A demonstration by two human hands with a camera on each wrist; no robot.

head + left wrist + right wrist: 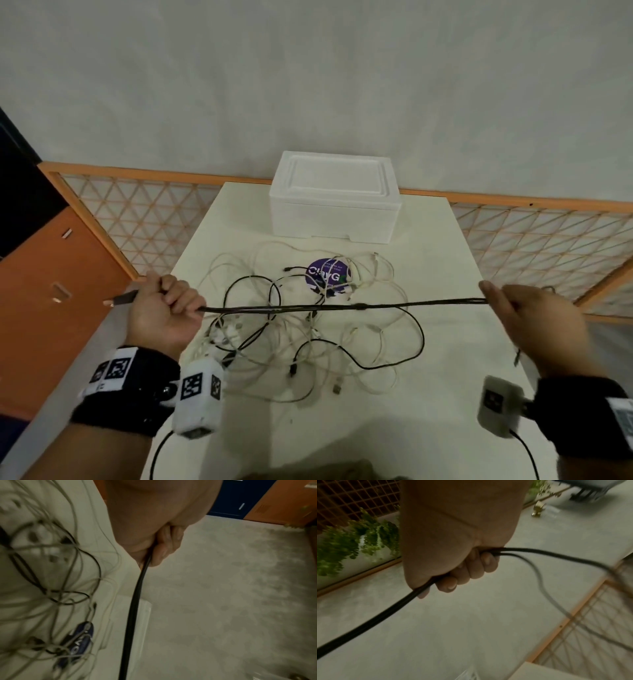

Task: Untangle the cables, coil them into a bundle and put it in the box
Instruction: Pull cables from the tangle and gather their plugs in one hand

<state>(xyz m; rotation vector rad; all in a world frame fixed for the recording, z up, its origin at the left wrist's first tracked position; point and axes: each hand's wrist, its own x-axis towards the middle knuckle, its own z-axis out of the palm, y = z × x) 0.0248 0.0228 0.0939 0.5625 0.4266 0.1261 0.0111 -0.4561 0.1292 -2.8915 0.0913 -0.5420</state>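
both hands' fingers (476, 566) grip a taut black cable (342, 306); white box (334, 202) (lid on) behind the tangle (308, 342)

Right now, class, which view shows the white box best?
The head view: the whole box shows, lid on, at the table's far edge. The left wrist view catches only a blurred part; the right wrist view shows nothing clearly identifiable as it.

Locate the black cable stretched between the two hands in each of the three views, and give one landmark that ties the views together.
Head: the black cable runs level across the middle, from the left hand to the right hand, above the tangle.
Left wrist: it drops from the curled fingers to the bottom edge.
Right wrist: it leaves the fist towards the lower left.
Shared landmark: the white foam box, also in the left wrist view.
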